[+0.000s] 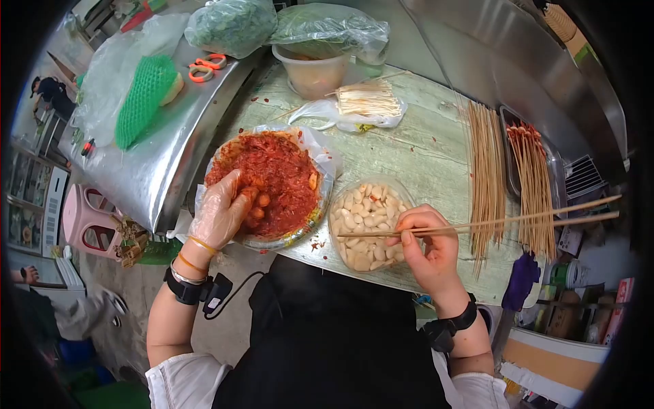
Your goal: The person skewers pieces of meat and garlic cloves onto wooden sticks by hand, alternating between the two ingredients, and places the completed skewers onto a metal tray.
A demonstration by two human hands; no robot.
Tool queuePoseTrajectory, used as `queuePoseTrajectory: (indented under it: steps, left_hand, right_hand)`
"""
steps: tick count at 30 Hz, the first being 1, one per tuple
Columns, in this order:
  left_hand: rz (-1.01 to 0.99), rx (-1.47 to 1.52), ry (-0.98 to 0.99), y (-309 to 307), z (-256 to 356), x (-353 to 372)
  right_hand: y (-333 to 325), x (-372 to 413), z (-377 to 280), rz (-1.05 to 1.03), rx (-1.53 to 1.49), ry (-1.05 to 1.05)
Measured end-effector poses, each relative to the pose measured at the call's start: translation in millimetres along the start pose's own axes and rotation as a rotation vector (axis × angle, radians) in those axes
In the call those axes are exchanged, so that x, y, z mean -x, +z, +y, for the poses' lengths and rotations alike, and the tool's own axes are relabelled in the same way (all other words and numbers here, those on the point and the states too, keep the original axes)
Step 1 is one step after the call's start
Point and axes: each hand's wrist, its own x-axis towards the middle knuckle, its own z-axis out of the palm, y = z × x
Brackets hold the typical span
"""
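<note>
My left hand (228, 204), in a clear plastic glove with bands at the wrist, reaches into a bowl of red, sauce-coated meat (276, 163). Its fingers are curled into the meat, with the fingertips smeared red. My right hand (429, 245) is bare and pinches two thin bamboo skewers (504, 223) between thumb and fingers. The pointed ends extend left over a clear bowl of peeled garlic cloves (371, 215), and the long ends stick out to the right. A plastic liner (325, 155) hangs over the rim of the meat bowl.
Rows of bamboo skewers (485, 177) lie on the right, beside a metal tray (514, 146) with loaded skewers (528, 157). Enoki mushrooms (368, 100) and a plastic tub (310, 71) stand behind. Orange scissors (206, 67) and green foam netting (144, 99) rest on the steel counter.
</note>
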Motion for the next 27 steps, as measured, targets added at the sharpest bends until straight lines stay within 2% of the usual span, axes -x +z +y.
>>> queuePoseTrajectory:
  steps: [1,2,5,7,11,13,14,15,18,20,21,24,25,27]
  left_hand:
    - [0.047,-0.314,0.135,-1.4,-3.4,-1.0]
    - [0.071,-0.423,0.155,-1.2,-6.1,-2.3]
    - [0.103,-0.425,0.113,2.7,-5.0,-3.1]
    - [0.111,-0.387,0.14,5.5,-2.0,-1.9]
    - [0.097,-0.24,0.068,-1.8,-14.7,-6.1]
    - [-0.008,0.498,-0.139,-1.6,-21.1,-10.3]
    - [-0.004,0.654,-0.217,-3.1,-18.3,-7.1]
    - [-0.011,0.79,-0.244,0.9,4.1,-6.2]
    - [-0.081,0.818,-0.244,-1.0,-12.3,-6.2]
    - [-0.062,0.499,-0.114,1.8,-13.6,-6.4]
    - [-0.066,0.5,-0.115,4.3,-11.9,-7.0]
    - [0.079,0.081,0.111,9.6,-15.1,-8.5]
    - [0.074,0.081,0.103,7.5,-17.4,-10.2]
    - [0.118,-0.242,0.208,2.1,-21.6,-10.4]
  right_hand:
    - [-1.8,0.8,-1.0,-0.032,-0.023,0.04]
    - [-2.7,1.3,-2.9,-0.029,-0.021,0.045]
    - [-7.7,0.4,-10.7,-0.069,-0.075,0.149]
    - [-13.2,-1.7,-15.8,-0.188,-0.009,0.218]
    - [-25.5,-1.6,-30.1,-0.202,0.01,0.293]
    - [-37.9,1.8,-38.4,-0.011,-0.205,0.318]
    - [-45.0,3.1,-40.1,0.043,-0.211,0.292]
    - [-51.6,4.1,-42.2,0.052,-0.206,0.299]
    - [-67.1,6.9,-51.0,0.127,-0.15,0.293]
    - [-69.3,9.8,-57.0,0.151,-0.101,0.307]
    - [-69.6,10.5,-59.4,0.169,-0.058,0.315]
    - [-70.2,12.3,-65.4,0.197,-0.077,0.3]
    - [-71.2,12.6,-65.7,0.197,-0.078,0.31]
    - [-71.2,11.4,-63.9,0.134,-0.152,0.295]
